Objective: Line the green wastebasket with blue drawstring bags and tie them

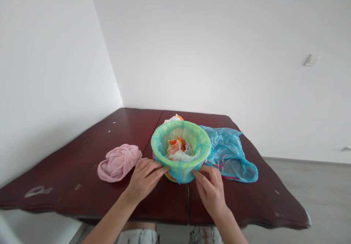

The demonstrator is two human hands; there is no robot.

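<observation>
A green plastic wastebasket (201, 126) stands on the table, lined with a thin blue plastic bag (184, 171) folded over its rim. A red drawstring shows at the bag's edge. Crumpled orange and white wrappers (179, 149) lie inside the basket. My left hand (146, 174) pinches the bag's overhang at the front left, thumb and fingers together. At the front right, my right hand (210, 185) pinches the same overhang. The fingertips of both hands are partly hidden against the bag.
A crumpled pink cloth (120, 162) lies left of the basket. Another blue plastic bag (230, 152) with a red drawstring is spread to the right. White and orange crumpled wrapping (173, 118) sits behind the basket. The dark red table (90, 192) has wavy edges and meets the walls.
</observation>
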